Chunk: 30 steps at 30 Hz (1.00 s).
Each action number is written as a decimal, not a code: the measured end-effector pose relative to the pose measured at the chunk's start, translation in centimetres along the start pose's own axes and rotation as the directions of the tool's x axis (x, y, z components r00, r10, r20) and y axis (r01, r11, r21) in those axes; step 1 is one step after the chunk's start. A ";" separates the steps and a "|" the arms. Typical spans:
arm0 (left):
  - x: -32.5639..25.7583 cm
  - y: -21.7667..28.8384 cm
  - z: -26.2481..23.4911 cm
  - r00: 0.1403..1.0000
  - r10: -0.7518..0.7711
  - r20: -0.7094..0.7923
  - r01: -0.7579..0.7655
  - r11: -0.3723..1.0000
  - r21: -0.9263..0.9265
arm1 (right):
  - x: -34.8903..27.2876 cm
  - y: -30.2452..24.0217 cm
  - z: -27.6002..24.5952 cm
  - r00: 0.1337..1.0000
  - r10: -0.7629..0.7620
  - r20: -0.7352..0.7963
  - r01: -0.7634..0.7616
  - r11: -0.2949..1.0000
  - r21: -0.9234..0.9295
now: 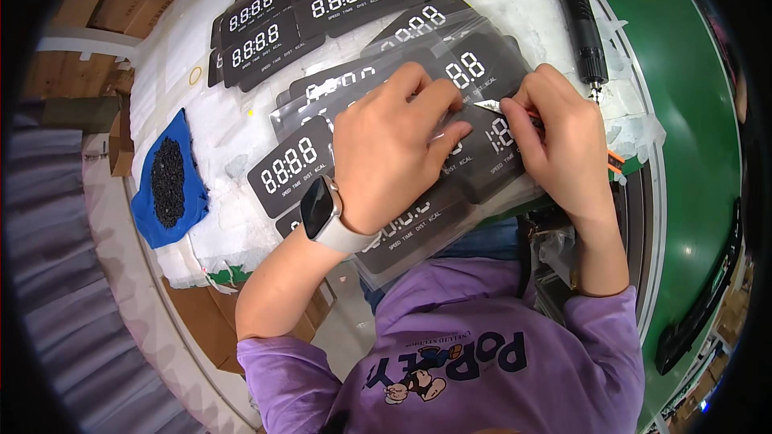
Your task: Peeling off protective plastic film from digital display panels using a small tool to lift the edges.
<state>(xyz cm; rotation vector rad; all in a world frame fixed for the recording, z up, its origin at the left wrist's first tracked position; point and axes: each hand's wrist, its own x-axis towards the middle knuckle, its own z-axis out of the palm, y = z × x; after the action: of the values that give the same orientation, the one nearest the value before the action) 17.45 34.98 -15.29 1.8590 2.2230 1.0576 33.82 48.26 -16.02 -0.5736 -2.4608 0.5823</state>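
My right hand (563, 133) is closed round an orange-handled craft knife (488, 105). Its pointed metal blade reaches left over a dark grey display panel (503, 162) printed with white digits. Just left of the blade is my left hand (398, 124), its fingers curled and thumb drawn in toward the index finger. Whatever its fingertips pinch, if anything, is too small to make out. Beneath both hands, several such panels lie spread and overlapping, some under clear plastic film (454, 233). One loose panel (291, 167) shows left of my left hand.
Stacks of similar panels (322, 4) lie at the far side of the white-covered table (185, 40). A blue cloth (193, 201) with a heap of small black pieces (168, 181) sits at the left. Far right lies a black, pen-shaped power tool (585, 32) with a cord.
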 end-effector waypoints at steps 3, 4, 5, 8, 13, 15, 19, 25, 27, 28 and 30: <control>0.0 -0.1 0.1 1.000 0.002 -0.002 -0.002 1.000 -0.010 | -0.1 -0.3 0.1 1.000 -0.011 -0.004 0.011 0.998 -0.061; 0.0 -0.2 0.2 1.000 0.003 -0.007 -0.003 1.000 -0.016 | 0.0 -0.3 0.1 1.000 -0.030 0.004 0.030 0.997 -0.064; 0.0 -0.2 0.3 1.000 0.002 -0.007 -0.002 1.000 -0.015 | 0.1 -0.3 0.1 0.999 -0.049 0.012 0.050 0.996 -0.067; 0.1 -0.1 0.2 1.000 -0.010 0.000 0.010 1.000 -0.012 | 0.1 0.1 -0.1 0.996 -0.085 0.033 0.087 0.995 -0.046; 0.2 0.1 0.2 1.000 -0.001 -0.004 0.001 1.000 -0.028 | 0.0 0.1 -0.1 0.992 -0.123 0.026 0.123 0.992 -0.033; 0.2 0.0 0.4 0.999 0.032 -0.013 -0.032 0.999 -0.020 | -0.1 0.2 0.2 0.989 -0.148 0.008 0.148 0.989 -0.012; 0.1 -0.3 0.6 0.995 0.097 0.004 -0.097 0.994 -0.042 | -0.3 0.4 0.2 0.970 -0.243 -0.004 0.242 0.969 -0.045; 0.1 -0.3 0.4 0.995 0.088 0.045 -0.090 0.995 0.038 | -0.3 0.2 0.3 0.961 -0.273 0.039 0.275 0.957 -0.092; 0.0 -0.2 0.3 0.996 0.075 0.047 -0.077 0.996 0.038 | -0.3 0.0 0.3 0.960 -0.272 0.069 0.279 0.953 -0.117; 0.1 -0.2 0.3 0.997 0.065 0.052 -0.067 0.997 0.035 | -0.3 -0.1 0.3 0.962 -0.263 0.075 0.271 0.953 -0.133; 0.2 -0.1 0.3 0.995 0.095 0.021 -0.095 0.995 -0.007 | -0.4 -0.2 0.3 0.963 -0.258 0.080 0.267 0.952 -0.150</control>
<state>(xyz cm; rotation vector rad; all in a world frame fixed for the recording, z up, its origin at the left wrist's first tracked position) 17.47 35.31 -15.49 1.9819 2.1364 1.0516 33.86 47.79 -16.31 -0.2829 -2.5991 0.3011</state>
